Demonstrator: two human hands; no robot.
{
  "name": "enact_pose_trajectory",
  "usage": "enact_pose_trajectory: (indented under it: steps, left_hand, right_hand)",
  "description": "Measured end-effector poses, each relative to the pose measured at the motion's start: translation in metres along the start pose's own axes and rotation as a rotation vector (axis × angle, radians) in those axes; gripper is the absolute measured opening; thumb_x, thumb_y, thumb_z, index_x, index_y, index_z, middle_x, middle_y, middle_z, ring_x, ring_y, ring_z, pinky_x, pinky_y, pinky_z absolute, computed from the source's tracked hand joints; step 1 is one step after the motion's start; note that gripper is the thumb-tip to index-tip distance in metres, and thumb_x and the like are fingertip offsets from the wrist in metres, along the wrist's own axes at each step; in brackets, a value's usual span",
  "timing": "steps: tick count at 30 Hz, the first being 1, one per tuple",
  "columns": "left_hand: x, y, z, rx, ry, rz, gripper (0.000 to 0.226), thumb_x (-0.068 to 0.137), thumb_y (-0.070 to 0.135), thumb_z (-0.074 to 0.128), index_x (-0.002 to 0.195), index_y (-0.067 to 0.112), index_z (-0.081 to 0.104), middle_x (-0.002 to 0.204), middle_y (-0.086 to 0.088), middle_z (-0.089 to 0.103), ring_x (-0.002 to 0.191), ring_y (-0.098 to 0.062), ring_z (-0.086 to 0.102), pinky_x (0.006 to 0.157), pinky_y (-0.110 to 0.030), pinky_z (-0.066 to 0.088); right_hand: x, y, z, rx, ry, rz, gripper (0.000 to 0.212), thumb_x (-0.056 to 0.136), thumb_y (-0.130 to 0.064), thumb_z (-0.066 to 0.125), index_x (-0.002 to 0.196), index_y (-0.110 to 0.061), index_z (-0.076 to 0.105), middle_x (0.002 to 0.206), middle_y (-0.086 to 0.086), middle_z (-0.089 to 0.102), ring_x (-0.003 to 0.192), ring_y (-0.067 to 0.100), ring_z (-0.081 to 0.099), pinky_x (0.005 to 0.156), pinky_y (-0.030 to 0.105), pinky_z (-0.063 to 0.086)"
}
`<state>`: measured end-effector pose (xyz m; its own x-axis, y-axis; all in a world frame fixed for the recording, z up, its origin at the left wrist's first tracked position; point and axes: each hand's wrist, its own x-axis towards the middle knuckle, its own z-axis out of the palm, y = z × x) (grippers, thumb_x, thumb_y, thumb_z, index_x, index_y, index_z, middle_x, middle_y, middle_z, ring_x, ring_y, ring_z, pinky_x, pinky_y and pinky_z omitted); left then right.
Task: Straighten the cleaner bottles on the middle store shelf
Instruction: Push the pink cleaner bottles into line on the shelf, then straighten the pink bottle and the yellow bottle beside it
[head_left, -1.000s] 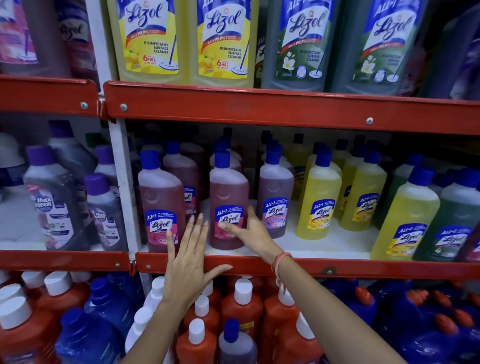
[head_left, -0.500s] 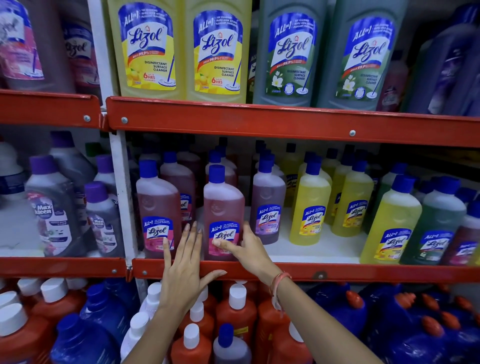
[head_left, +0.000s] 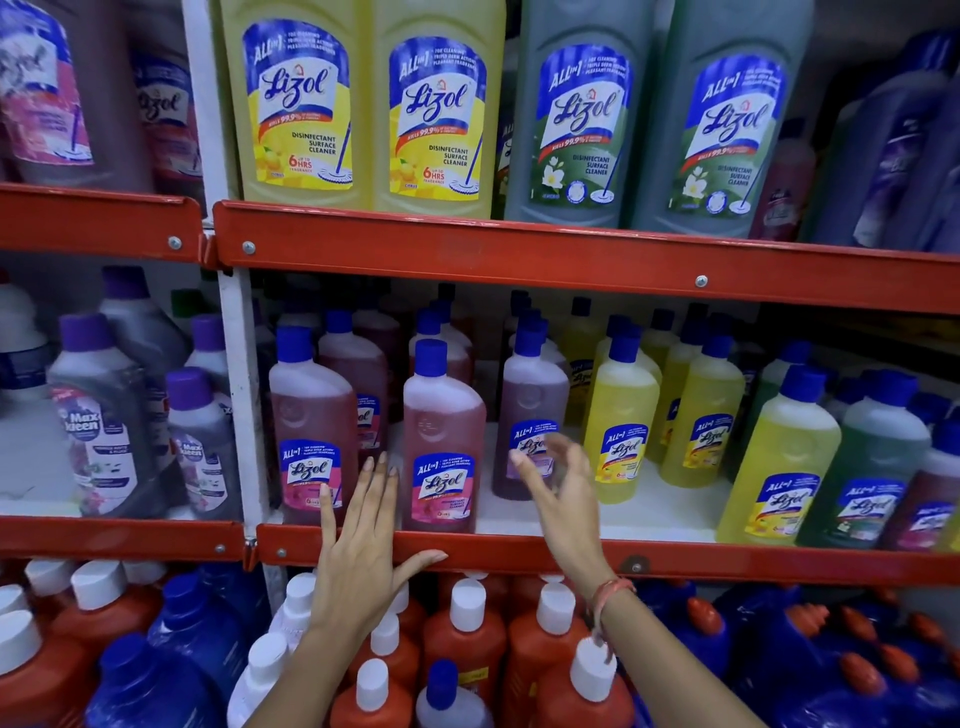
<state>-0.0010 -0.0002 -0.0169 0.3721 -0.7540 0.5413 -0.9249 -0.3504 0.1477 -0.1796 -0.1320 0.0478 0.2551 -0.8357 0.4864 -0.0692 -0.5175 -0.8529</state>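
Now the pink bottle (head_left: 442, 447) stands upright at the front edge of the middle shelf (head_left: 675, 564), label forward, level with its pink neighbour (head_left: 311, 436), while the purple bottle (head_left: 530, 415) to its right sits further back. The right hand (head_left: 563, 480) is blurred, its fingers spread and holding nothing in front of the purple bottle; the left hand (head_left: 363, 545) lies flat and splayed on the shelf's red rail. Next, I judge, comes closing on the purple bottle and drawing it forward into line.
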Motion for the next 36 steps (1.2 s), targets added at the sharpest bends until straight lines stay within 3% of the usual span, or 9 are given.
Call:
enact_pose_trajectory:
  steps: [2,6,9,12,18,25,29,31,36]
  left_hand:
    - [0.000,0.000,0.000,-0.008,0.001,0.001,0.104,0.083,0.083,0.026,0.149,0.004,0.035,0.156,-0.015,0.037,0.146,-0.023,0.024,0.124,-0.042,-0.011]
    - [0.001,0.000,0.001,-0.001,0.001,0.001,0.103,0.083,0.083,0.025,0.148,0.003,0.036,0.155,-0.016,0.039,0.146,-0.024,0.024,0.123,-0.044,-0.010]
    - [0.001,0.000,0.001,-0.005,-0.004,-0.001,0.104,0.083,0.083,0.025,0.147,0.003,0.037,0.155,-0.016,0.039,0.146,-0.024,0.025,0.123,-0.043,-0.011]
    - [0.002,-0.001,0.002,-0.020,-0.004,-0.003,0.104,0.082,0.084,0.025,0.148,0.004,0.034,0.156,-0.016,0.037,0.146,-0.024,0.024,0.123,-0.040,-0.013]
    - [0.002,-0.001,0.004,-0.019,0.009,-0.002,0.106,0.081,0.084,0.026,0.150,0.004,0.032,0.159,-0.013,0.030,0.152,-0.019,0.011,0.124,-0.042,-0.013]
    - [0.001,0.000,0.002,-0.001,0.006,-0.001,0.105,0.082,0.084,0.024,0.150,0.004,0.032,0.158,-0.015,0.032,0.147,-0.025,0.025,0.124,-0.042,-0.012]
    - [0.001,0.000,0.000,-0.013,-0.007,-0.010,0.105,0.082,0.084,0.024,0.151,0.005,0.029,0.159,-0.014,0.029,0.153,-0.017,0.006,0.124,-0.041,-0.014]
    - [0.000,0.002,-0.002,-0.021,-0.011,-0.014,0.104,0.083,0.084,0.023,0.151,0.005,0.028,0.158,-0.013,0.029,0.153,-0.014,-0.001,0.124,-0.040,-0.014]
    - [-0.001,0.004,-0.005,-0.015,-0.029,-0.018,0.104,0.083,0.083,0.024,0.149,0.003,0.031,0.156,-0.017,0.036,0.146,-0.025,0.024,0.124,-0.040,-0.014]
  right_hand:
    - [0.014,0.012,-0.005,-0.087,0.017,0.014,0.064,0.081,-0.043,0.069,0.133,-0.014,0.044,0.125,-0.002,0.050,0.112,0.008,0.050,0.083,0.014,0.041]
    - [0.039,0.030,-0.001,-0.047,-0.127,0.107,0.091,0.075,-0.041,0.076,0.145,-0.012,0.025,0.133,0.004,0.051,0.118,0.020,0.055,0.094,0.028,0.049]
    - [0.051,0.037,0.002,0.050,-0.184,0.177,0.079,0.077,-0.028,0.076,0.140,-0.012,0.032,0.129,0.008,0.057,0.111,0.021,0.058,0.083,0.021,0.049]
    - [0.063,0.043,0.001,0.126,-0.219,0.251,0.066,0.073,-0.028,0.079,0.125,-0.018,0.040,0.126,0.011,0.060,0.107,0.023,0.061,0.084,0.028,0.052]
    - [0.068,0.041,-0.010,0.131,-0.281,0.272,0.067,0.073,-0.025,0.080,0.125,-0.013,0.040,0.115,0.005,0.061,0.096,0.017,0.061,0.067,0.017,0.050]
    - [0.051,0.042,-0.021,0.096,-0.342,0.212,0.061,0.073,-0.031,0.078,0.122,-0.021,0.045,0.111,0.002,0.066,0.096,0.008,0.065,0.070,0.019,0.056]
    - [0.039,0.037,-0.031,0.056,-0.376,0.186,0.064,0.071,-0.035,0.078,0.125,-0.020,0.047,0.112,0.003,0.069,0.098,0.011,0.067,0.078,0.023,0.057]
    - [0.034,0.034,-0.036,0.051,-0.396,0.177,0.058,0.075,-0.029,0.077,0.123,-0.020,0.048,0.109,0.001,0.069,0.096,0.008,0.067,0.073,0.018,0.056]
    - [0.023,0.030,-0.043,0.041,-0.392,0.142,0.057,0.072,-0.034,0.078,0.120,-0.018,0.052,0.110,0.001,0.071,0.099,0.012,0.069,0.080,0.023,0.057]
